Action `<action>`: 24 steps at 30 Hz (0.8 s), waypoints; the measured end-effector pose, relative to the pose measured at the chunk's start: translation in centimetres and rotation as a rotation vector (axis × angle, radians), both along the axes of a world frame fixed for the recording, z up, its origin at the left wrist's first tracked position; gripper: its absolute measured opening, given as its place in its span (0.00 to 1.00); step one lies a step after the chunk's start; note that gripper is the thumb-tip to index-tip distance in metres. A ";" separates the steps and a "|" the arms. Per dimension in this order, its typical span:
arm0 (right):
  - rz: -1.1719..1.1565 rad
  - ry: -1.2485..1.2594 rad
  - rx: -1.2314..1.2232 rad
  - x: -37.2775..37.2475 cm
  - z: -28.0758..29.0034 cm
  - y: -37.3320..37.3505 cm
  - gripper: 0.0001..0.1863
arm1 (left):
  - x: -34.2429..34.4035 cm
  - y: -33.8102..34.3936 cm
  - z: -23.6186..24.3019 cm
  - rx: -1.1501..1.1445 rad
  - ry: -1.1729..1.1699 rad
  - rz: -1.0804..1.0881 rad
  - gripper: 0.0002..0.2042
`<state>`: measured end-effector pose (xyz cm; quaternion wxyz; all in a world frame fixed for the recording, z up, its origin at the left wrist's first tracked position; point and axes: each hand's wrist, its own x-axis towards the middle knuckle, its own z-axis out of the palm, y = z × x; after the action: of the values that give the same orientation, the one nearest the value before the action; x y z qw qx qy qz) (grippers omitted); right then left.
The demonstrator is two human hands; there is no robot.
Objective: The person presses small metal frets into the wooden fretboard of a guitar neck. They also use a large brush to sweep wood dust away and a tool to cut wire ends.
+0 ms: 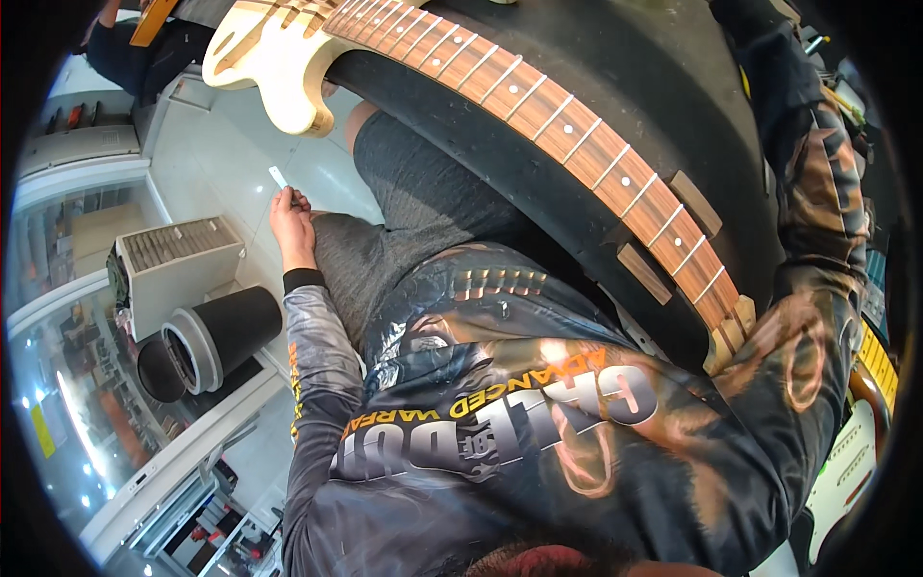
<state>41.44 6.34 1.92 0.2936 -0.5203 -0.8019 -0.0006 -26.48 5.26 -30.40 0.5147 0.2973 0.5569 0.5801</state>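
Observation:
My left hand point(292, 216) hangs low beside my left thigh, over the floor. Its fingers are closed on a small, flat white strip point(278, 177) that sticks out past the fingertips; its exact kind is unclear. My right arm point(822, 192) reaches up along the right side, and the hand lies beyond the picture's edge. Between my arms an electric guitar rests across the black bench. Its pale, bare wood body point(274, 62) is at the upper left. The brown fretboard point(567, 130), with metal frets and dot inlays, runs down to the right. My right sleeve partly hides the headstock point(728, 337).
Two small wooden blocks point(694, 204) flank the neck near the headstock. At left, a black bin point(226, 332) with a grey rim stands by a white cabinet point(183, 260). Another guitar point(846, 466) and a yellow ruler point(877, 365) are at right. A person point(135, 58) is at upper left.

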 end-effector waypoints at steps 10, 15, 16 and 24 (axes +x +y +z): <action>0.157 0.781 -0.355 -0.3 -6.8 0.2 0.19 | -0.1 0.6 1.3 -0.021 0.115 -0.014 0.08; 0.224 0.891 -0.457 -1.3 -9.3 0.3 0.18 | 0.6 0.6 2.1 0.006 0.115 -0.060 0.08; 0.210 0.919 -0.518 -1.6 -9.3 0.2 0.17 | 0.8 0.5 2.2 0.007 0.115 -0.055 0.08; 0.211 0.944 -0.617 -2.3 -9.8 -0.4 0.15 | 2.9 0.3 1.6 0.020 0.135 -0.091 0.10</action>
<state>39.17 5.98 -7.89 0.4527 -0.4429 -0.5946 0.4953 -23.61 5.58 -28.76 0.4988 0.3658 0.5703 0.5406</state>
